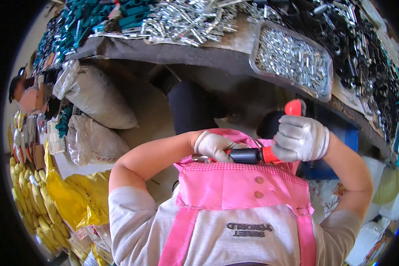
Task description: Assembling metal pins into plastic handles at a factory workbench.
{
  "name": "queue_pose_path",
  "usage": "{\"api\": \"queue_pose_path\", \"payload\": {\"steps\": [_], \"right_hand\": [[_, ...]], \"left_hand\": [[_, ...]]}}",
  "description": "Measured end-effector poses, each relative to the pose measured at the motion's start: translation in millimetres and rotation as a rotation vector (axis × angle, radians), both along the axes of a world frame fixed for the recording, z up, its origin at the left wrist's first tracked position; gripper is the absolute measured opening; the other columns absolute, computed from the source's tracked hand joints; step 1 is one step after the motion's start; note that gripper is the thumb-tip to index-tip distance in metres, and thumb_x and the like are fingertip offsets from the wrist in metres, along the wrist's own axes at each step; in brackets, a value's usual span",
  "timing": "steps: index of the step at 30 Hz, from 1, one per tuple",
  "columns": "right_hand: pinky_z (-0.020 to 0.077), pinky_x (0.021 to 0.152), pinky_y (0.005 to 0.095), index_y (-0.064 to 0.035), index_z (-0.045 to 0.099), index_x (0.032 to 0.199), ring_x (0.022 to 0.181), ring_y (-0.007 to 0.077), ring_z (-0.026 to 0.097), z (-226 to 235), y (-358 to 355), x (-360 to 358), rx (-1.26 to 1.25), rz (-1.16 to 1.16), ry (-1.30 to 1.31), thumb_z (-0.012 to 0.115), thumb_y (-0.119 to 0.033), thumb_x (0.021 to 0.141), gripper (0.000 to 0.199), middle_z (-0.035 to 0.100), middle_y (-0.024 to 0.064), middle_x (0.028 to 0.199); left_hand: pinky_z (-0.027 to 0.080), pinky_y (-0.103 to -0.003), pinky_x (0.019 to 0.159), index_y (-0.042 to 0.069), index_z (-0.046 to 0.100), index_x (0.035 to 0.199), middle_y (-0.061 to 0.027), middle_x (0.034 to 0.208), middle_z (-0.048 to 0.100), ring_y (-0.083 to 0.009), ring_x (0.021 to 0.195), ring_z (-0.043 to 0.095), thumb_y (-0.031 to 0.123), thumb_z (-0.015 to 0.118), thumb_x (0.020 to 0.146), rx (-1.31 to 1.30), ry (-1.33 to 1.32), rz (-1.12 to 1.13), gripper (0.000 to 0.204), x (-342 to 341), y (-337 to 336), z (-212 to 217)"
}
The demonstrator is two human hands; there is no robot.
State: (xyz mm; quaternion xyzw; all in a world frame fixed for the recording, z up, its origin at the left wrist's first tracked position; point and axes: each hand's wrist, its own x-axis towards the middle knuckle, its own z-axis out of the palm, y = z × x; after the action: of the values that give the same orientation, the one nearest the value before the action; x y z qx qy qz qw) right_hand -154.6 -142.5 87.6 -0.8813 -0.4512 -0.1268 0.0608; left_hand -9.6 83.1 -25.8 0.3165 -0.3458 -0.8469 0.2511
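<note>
Both my hands wear whitish work gloves and meet in front of the pink apron (221, 188). Between them lies a red-and-black hand tool (246, 155) with a cylindrical black body; its exact kind I cannot make out. My left hand (215, 146) is closed around its left end, where a bit of shiny metal and red shows by the fingers. The fingers of my right hand (300, 138) wrap round the red part at the right end. A rounded red piece (293, 107) sticks up above that fist; whether it belongs to the same tool is hidden.
A bench edge (164, 52) curves across ahead, heaped with silvery metal parts (190, 20), teal parts (82, 22) and black parts (341, 44). A clear bin (254, 60) of small metal pieces sits at its edge. Stuffed sacks (97, 95), yellow bags (82, 195) and another person (31, 97) are at left.
</note>
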Motion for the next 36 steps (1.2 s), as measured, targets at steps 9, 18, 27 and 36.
{"api": "queue_pose_path", "payload": {"steps": [9, 18, 27, 36], "right_hand": [[0.0486, 0.070, 0.0392, -0.0088, 0.059, 0.086, 0.075, 0.0307, 0.060, -16.0, -11.5, 0.7, 0.278, -0.594, 0.594, 0.075, -0.023, 0.061, 0.033, 0.059, 0.0107, 0.078], [0.0507, 0.055, 0.0272, -0.0022, 0.058, 0.103, 0.060, 0.0109, 0.060, 9.9, -1.6, 79.1, 1.028, -0.773, 1.247, 0.077, -0.030, 0.075, 0.045, 0.063, 0.0054, 0.075], [0.0505, 0.075, 0.0382, -0.0118, 0.064, 0.096, 0.080, 0.0218, 0.060, 10.9, 13.9, 81.1, 0.277, -0.047, 0.310, 0.072, -0.013, 0.061, 0.036, 0.060, 0.0018, 0.080], [0.0525, 0.080, 0.0380, -0.0168, 0.062, 0.091, 0.081, 0.0168, 0.056, 34.1, 22.6, 72.0, -0.011, 0.007, 0.000, 0.067, -0.017, 0.059, 0.033, 0.052, -0.0013, 0.079]], "left_hand": [[0.051, -0.030, 0.081, 0.004, 0.060, 0.111, -0.0093, 0.093, 0.068, -0.0178, 0.084, 0.065, 0.017, 0.074, 0.074, -0.394, -0.720, 0.316, 0.042, 25.7, -13.1, 51.7], [0.051, -0.032, 0.073, 0.004, 0.055, 0.108, -0.0155, 0.083, 0.064, -0.0266, 0.078, 0.066, 0.024, 0.076, 0.075, -0.498, -1.197, 0.884, 0.044, 43.9, 21.3, 65.0], [0.034, -0.020, 0.039, 0.006, 0.053, 0.098, 0.0029, 0.059, 0.050, -0.0036, 0.043, 0.044, 0.013, 0.066, 0.083, 0.077, 0.017, 0.394, 0.021, 23.2, 58.1, 39.6], [0.045, -0.020, 0.060, 0.004, 0.058, 0.098, 0.0034, 0.074, 0.057, -0.0035, 0.068, 0.053, 0.001, 0.071, 0.078, 0.096, -0.009, 0.420, 0.024, 22.3, 51.5, 25.5]]}}
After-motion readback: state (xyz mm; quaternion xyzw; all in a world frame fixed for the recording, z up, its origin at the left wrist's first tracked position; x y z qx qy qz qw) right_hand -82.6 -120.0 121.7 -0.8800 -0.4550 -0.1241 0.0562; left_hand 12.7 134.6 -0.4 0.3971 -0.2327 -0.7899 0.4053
